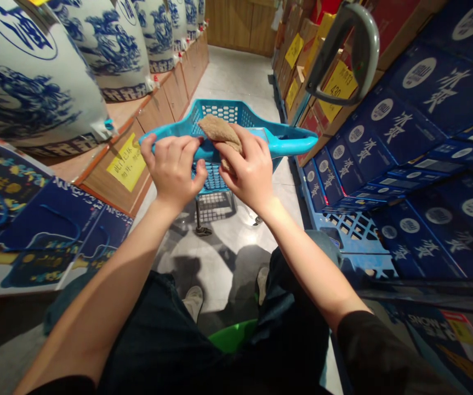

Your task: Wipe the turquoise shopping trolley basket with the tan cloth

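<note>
A turquoise plastic shopping basket on wheels [236,112] stands in the aisle in front of me. My left hand [174,170] grips its near rim. My right hand [248,167] holds a brown cloth [218,130] pressed onto the same rim, right beside the left hand. The basket's grey pull handle [353,46] sticks up at the upper right. Both forearms reach forward from the bottom of the view.
Large blue-and-white ceramic jars [34,77] line a wooden shelf on the left, above blue gift boxes [47,236]. Stacked blue cartons [417,137] on a blue pallet [351,236] fill the right. A yellow price tag [338,85] hangs there. The tiled aisle [236,77] runs ahead.
</note>
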